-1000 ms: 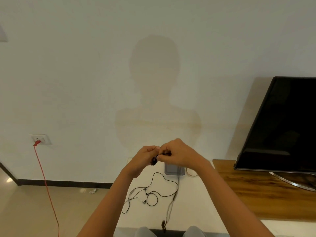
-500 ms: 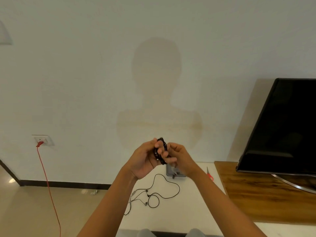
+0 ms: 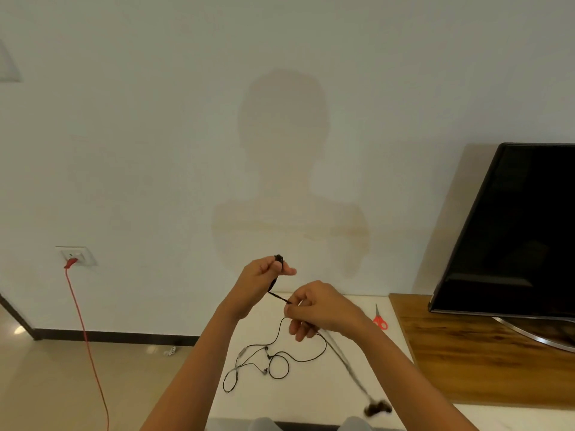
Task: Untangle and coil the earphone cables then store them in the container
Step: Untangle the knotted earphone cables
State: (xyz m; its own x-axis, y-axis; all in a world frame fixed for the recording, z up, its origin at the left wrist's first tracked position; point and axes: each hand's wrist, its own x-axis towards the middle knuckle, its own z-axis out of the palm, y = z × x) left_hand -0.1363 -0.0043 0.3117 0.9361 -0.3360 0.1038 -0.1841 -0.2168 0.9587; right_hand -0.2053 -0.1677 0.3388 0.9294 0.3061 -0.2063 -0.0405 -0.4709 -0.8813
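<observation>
Two hands are up in the head view, both on the same black earphone cable [image 3: 279, 259].

Delta vs half a second ago:
- Then, the hands were pressed together around the wound bundle. Now they're apart: left hand [image 3: 263, 276] higher, right hand [image 3: 322, 309] lower and nearer the table [image 3: 311, 396].
- A short stretch of cable now runs taut between them.
- The cable's tail wasn't in view before. Now it drops from the right hand down to the right, motion-blurred, with the free end [image 3: 378, 409] a dark smear above the near table edge.
- Scissors [image 3: 380, 321] show more fully than before.

Grip state:
- Left: thumb and fingers curled tight on the wound bundle, which pokes out above the fist.
- Right: fingertips pinched together on the cable just below-right of the left hand, other fingers curled.

Counts:
- 2 hands.
- 2 earphone sets. One is held in the air. The second earphone set [image 3: 273, 359] lies in loose loops on the table under the hands, same spot as before, nothing touching it.
- 1 pair of scissors, red handles, on the table just right of the right hand.
- 1 TV [image 3: 513, 231], dark screen, far right, standing on 1 wooden top [image 3: 466, 353].
- 1 wall socket [image 3: 76, 255] at left, with 1 red cord [image 3: 84, 331] plugged in and dropping to the floor.
</observation>
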